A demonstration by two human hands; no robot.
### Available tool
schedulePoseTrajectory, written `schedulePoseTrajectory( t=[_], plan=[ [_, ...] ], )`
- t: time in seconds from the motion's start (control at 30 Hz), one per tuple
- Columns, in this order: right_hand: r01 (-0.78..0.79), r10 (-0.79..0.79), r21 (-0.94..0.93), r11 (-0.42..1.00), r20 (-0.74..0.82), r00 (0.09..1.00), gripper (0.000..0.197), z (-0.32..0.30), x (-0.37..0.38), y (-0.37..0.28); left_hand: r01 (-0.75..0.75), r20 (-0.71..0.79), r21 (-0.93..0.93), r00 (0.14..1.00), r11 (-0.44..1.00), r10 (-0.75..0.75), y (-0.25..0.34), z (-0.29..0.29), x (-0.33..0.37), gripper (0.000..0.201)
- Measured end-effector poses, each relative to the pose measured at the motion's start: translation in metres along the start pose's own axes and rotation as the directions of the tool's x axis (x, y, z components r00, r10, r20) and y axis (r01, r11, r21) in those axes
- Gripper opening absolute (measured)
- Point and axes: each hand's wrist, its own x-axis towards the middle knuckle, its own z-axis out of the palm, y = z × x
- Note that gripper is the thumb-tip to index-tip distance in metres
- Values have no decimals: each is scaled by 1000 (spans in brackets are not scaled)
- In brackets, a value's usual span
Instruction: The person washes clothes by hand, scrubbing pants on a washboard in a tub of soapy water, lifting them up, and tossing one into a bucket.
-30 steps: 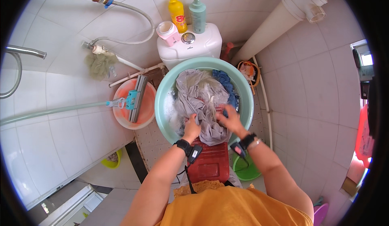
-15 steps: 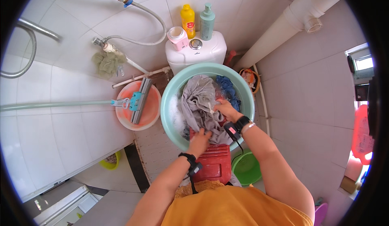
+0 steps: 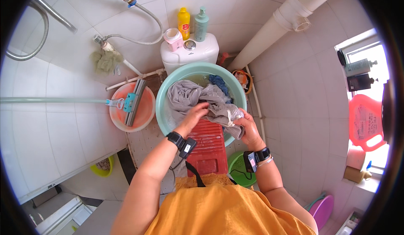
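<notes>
A wet grey garment (image 3: 183, 95) with a white drawstring lies bunched in a pale green basin (image 3: 163, 81) of soapy water. Its near end is lifted over the top of a red ribbed washboard (image 3: 207, 144), which leans in the basin toward me. My right hand (image 3: 249, 129) grips this end by the drawstring, at the basin's right rim. Just above the washboard's left edge, my left hand (image 3: 194, 118) has its fingers closed against the garment's middle; the cloth partly hides the fingertips. Dark blue cloth (image 3: 219, 84) lies behind the garment in the water.
Behind the basin stands a white toilet tank (image 3: 208, 49) with bottles on top. A mop (image 3: 134, 102) rests across an orange-pink bucket (image 3: 145, 115) at left. A green basin (image 3: 242, 167) sits near my right knee. A white pipe (image 3: 265, 30) slants along the right corner.
My right hand has drawn the garment's end toward me and right, out to the basin's rim. My left hand has moved up the cloth, uncovering the washboard's ridges. The view has shifted slightly right.
</notes>
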Motion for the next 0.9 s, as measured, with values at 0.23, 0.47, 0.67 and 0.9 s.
schedulePoseTrajectory(
  t=[0.23, 0.47, 0.67, 0.9],
  plan=[
    [87, -61, -233, 969, 117, 991, 54, -22, -22, -4, -30, -277, 512, 940, 858, 199, -23, 22, -14, 24],
    [184, -215, -775, 605, 64, 975, 47, -72, -15, 0, -145, -476, 136, 858, 980, 192, 62, 12, -34, 16],
    [266, -232, -581, 769, 134, 963, 26, -41, -20, -49, -320, -341, 161, 870, 934, 357, 163, 23, -49, 16],
    [481, -453, -706, 519, 250, 856, 21, -7, -16, -101, -451, -249, -14, 866, 893, 433, 224, 64, -89, 8]
  ],
)
